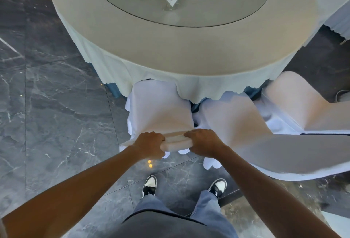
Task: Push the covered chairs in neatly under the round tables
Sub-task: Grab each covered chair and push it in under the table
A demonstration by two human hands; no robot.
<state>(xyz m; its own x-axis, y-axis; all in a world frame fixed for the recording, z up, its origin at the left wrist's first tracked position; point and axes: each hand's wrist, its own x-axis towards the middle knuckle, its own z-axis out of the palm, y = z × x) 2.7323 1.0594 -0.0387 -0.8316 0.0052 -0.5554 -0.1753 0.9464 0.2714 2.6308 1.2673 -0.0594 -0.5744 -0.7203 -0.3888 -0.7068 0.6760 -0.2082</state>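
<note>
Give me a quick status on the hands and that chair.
Left hand and right hand grip the covered chair by its backrest top. Seat partly under the round table. Neighbouring chair close on the right.

Dark grey marble-veined floor tiles carry small glints of warm light by the seams.

Both arms reach forward, left hand and right hand side by side, fingers apparently curled downward.

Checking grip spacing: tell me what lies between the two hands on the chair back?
In the head view, only a short bare stretch of the covered chair's top edge lies between the left hand and right hand; both grip it.
</note>
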